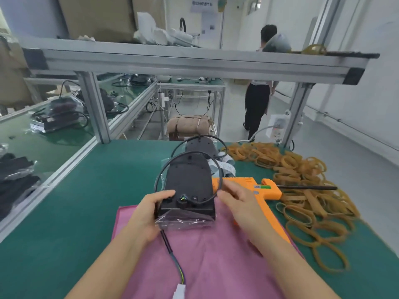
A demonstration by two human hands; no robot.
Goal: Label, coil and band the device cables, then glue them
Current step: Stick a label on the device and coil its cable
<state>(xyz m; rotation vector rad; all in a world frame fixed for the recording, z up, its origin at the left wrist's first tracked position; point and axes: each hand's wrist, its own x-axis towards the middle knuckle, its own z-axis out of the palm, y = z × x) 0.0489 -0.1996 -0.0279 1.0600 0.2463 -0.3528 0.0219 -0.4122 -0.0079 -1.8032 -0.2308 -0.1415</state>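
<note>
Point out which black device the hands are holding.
The nearer black device, on the pink cloth between both hands; the other black device sits behind it, untouched.

White connector (178, 291) cut off by the bottom edge. Glue gun (248, 186) partly hidden behind right hand (239, 203). Label strips (224, 167) print too small to read.

No text before me can be read. The white notice (203, 3) on the far wall carries blurred dark lines of characters. The strip of white labels (226, 167) near the far edge of my green tabletop (86, 190) shows print too small to make out. The orange glue gun (254, 187) bears a small blue-and-green sticker, also illegible.
</note>
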